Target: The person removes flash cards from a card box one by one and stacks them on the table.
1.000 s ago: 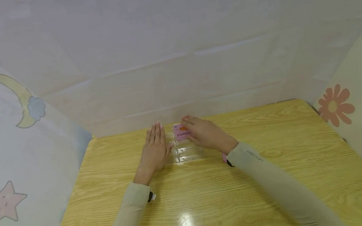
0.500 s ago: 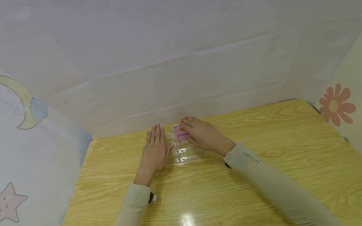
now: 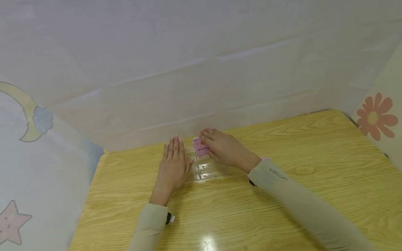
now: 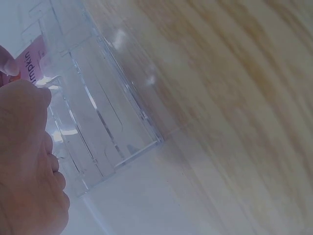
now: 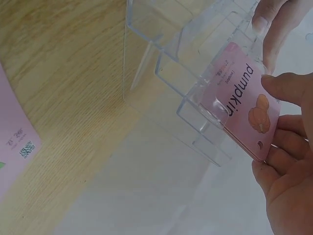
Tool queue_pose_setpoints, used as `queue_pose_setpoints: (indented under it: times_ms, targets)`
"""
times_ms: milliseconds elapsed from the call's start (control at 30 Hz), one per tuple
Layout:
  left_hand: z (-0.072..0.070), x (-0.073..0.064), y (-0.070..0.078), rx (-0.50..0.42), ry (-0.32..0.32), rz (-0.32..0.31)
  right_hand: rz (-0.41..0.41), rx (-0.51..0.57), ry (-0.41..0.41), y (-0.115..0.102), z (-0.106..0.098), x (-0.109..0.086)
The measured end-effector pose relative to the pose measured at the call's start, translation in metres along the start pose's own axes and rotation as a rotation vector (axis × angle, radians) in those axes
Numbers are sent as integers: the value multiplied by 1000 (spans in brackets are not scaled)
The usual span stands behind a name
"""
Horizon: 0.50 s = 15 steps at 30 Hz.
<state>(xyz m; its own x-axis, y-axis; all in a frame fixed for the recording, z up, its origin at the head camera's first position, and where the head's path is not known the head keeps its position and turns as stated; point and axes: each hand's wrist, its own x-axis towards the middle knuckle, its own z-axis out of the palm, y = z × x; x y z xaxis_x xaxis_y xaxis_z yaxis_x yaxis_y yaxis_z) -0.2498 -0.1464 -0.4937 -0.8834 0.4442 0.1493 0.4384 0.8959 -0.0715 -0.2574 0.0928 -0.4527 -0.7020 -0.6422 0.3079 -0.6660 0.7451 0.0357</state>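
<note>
Here at the far edge of the wooden table, both hands are at a clear plastic rack. The right hand has the pink pumpkin card in a pinch, thumb on its printed face and fingers behind. Its lower edge shows layers, so it looks like a small stack. One end sits behind a clear wall of the rack, at the far right-hand part, the other end in the fingers. And the left hand? Fingers straight and close together, laid along the rack's left side, thumb pointing in towards the card. Down by the right wrist there's another pink card with a QR code, cut off by the wrist view's edge. Around it all, pale hangings: a yellow moon and a pink star on the left, a red flower on the right.
</note>
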Motion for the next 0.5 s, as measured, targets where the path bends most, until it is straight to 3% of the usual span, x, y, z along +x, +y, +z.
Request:
queue_pose_setpoints:
  times_ms: [500]
  targets:
    - [3,3,0,7,-11,-3,32,81,71,2,-1,4]
